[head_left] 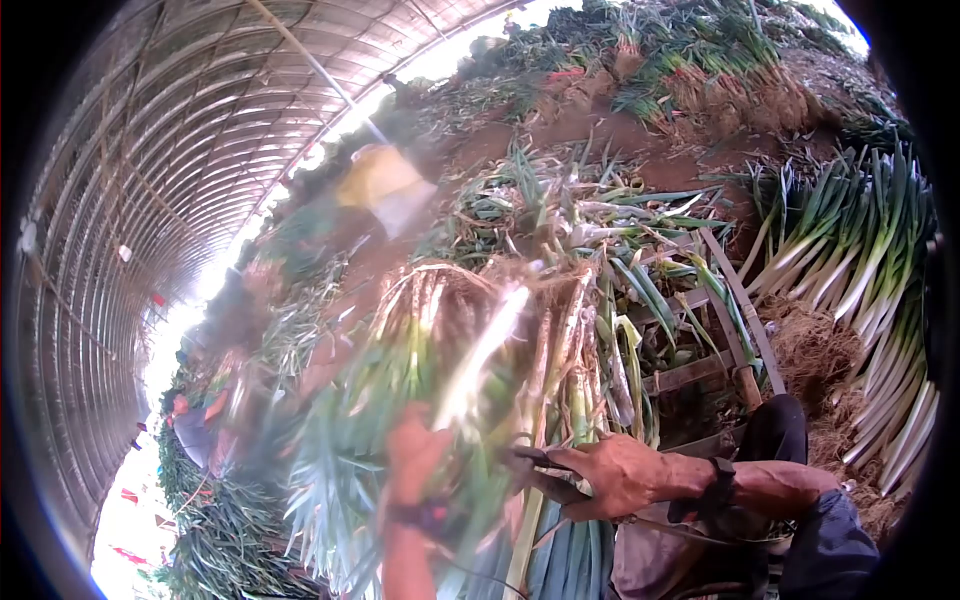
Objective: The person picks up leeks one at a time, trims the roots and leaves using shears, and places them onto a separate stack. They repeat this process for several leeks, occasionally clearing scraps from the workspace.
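My left hand [413, 460], smeared by motion, is closed around a long green onion. The onion's white stalk [485, 355] slants up and away over the pile. At the right, my right hand [622, 478] grips a dark tool [545, 468] with two narrow prongs pointing left. Beneath both hands lies a heap of green onions [410, 340], some with dry brown outer skins, roots facing away and leaves toward me. Straps circle both wrists. A thin cord runs below the hands.
Right of me, pale-stalked green onions [840, 250] lie beside tangled roots [815, 345]. A wooden frame [740, 300] stands amid leaf scraps. More bundles [700, 80] cover the soil beyond. A blurred yellow-white object [385, 190] sits ahead; the ribbed tunnel roof [170, 130] arches at left.
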The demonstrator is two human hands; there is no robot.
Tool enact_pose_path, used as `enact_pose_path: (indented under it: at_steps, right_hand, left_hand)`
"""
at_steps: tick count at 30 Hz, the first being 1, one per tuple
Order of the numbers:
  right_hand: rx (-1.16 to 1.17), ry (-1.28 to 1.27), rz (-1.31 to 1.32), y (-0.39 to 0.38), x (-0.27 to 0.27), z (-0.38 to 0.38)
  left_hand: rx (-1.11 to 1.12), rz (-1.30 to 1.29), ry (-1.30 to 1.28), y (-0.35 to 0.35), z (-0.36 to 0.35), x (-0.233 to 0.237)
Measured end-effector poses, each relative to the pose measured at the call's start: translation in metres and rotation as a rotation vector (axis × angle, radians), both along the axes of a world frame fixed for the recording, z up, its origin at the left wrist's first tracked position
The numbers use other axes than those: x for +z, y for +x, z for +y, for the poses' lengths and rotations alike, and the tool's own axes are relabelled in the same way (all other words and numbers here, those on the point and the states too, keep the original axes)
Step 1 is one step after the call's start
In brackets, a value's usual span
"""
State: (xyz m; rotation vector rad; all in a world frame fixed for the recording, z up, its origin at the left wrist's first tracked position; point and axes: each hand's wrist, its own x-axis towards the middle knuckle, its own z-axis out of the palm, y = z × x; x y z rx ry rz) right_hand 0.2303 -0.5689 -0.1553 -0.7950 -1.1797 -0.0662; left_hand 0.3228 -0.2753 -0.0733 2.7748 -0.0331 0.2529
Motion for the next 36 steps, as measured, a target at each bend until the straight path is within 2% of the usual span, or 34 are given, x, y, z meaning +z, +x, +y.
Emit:
enact_pose_path:
  at_steps: [3, 7, 9, 10, 11, 13, 15, 17, 18, 19, 21, 22, 23, 25, 26, 28, 29, 31, 33, 34, 36]
  right_hand:
    - [0.120, 0.093, 0.127, -0.003, -0.006, -0.005]
    - [0.275, 0.275, 0.193, -0.004, -0.018, 0.001]
    - [0.315, 0.273, 0.206, -0.007, -0.019, 0.004]
    - [0.319, 0.217, 0.211, -0.010, -0.017, 0.004]
    - [0.322, 0.161, 0.214, -0.013, -0.014, 0.004]
    - [0.255, 0.134, 0.110, -0.014, -0.024, 0.016]
    - [0.188, 0.103, 0.002, -0.013, -0.031, 0.030]
    - [0.073, -0.358, -0.001, -0.018, 0.006, 0.026]
    - [-0.013, -0.801, 0.050, -0.027, 0.072, 0.003]
    - [-0.107, -1.243, 0.102, -0.031, 0.108, -0.008]
    - [-0.166, -1.229, 0.180, -0.026, 0.087, 0.006]
    - [-0.194, -1.224, 0.219, -0.023, 0.078, 0.012]
    - [-0.309, -1.204, 0.102, -0.021, 0.075, 0.012]
    - [-0.546, -1.144, -0.139, -0.016, 0.073, 0.011]
    - [-0.614, -1.133, -0.209, -0.008, 0.070, 0.016]
    - [-0.487, -1.284, 0.032, 0.004, 0.081, 0.013]
    - [-0.420, -1.353, 0.156, 0.011, 0.088, 0.009]
    - [-0.468, -1.339, 0.122, 0.023, 0.082, 0.006]
    - [-0.557, -1.395, 0.042, 0.045, 0.062, 0.011]
    - [-0.615, -1.340, 0.109, 0.048, 0.062, 0.010]
    - [-0.652, -1.421, 0.100, 0.065, 0.055, 0.010]
  left_hand:
    - [0.010, 0.106, -0.084, -0.009, -0.002, 0.013]
    - [0.006, 0.175, -0.140, -0.002, 0.036, -0.033]
    - [-0.008, 0.206, -0.208, -0.007, 0.047, -0.045]
    - [0.046, 0.273, -0.295, -0.015, 0.040, -0.036]
    - [-0.003, 0.272, -0.356, -0.015, 0.050, -0.045]
    - [-0.099, 0.273, -0.477, -0.011, 0.083, -0.072]
    - [-0.134, 0.274, -0.451, -0.012, 0.096, -0.081]
    - [-0.175, 0.230, -0.409, -0.007, 0.115, -0.099]
    - [-0.200, 0.193, -0.372, -0.006, 0.121, -0.105]
    - [-0.101, 0.163, -0.262, -0.006, 0.110, -0.096]
    - [0.094, 0.104, -0.043, -0.011, 0.057, -0.048]
    - [0.146, -0.100, 0.059, -0.019, 0.037, -0.026]
    - [0.108, -0.253, 0.137, -0.020, 0.033, -0.020]
    - [0.078, -0.386, 0.448, -0.012, 0.041, -0.029]
    - [0.030, -0.368, 0.478, -0.009, 0.041, -0.036]
    - [-0.074, -0.317, 0.548, -0.011, 0.028, -0.051]
    - [-0.113, -0.147, 0.557, -0.015, 0.013, -0.046]
    - [-0.013, 0.035, 0.467, -0.008, 0.010, -0.075]
    - [-0.007, 0.027, 0.480, 0.000, 0.006, -0.087]
    - [-0.007, 0.023, 0.489, 0.003, 0.002, -0.086]
    - [-0.007, 0.033, 0.448, 0.005, -0.003, -0.081]
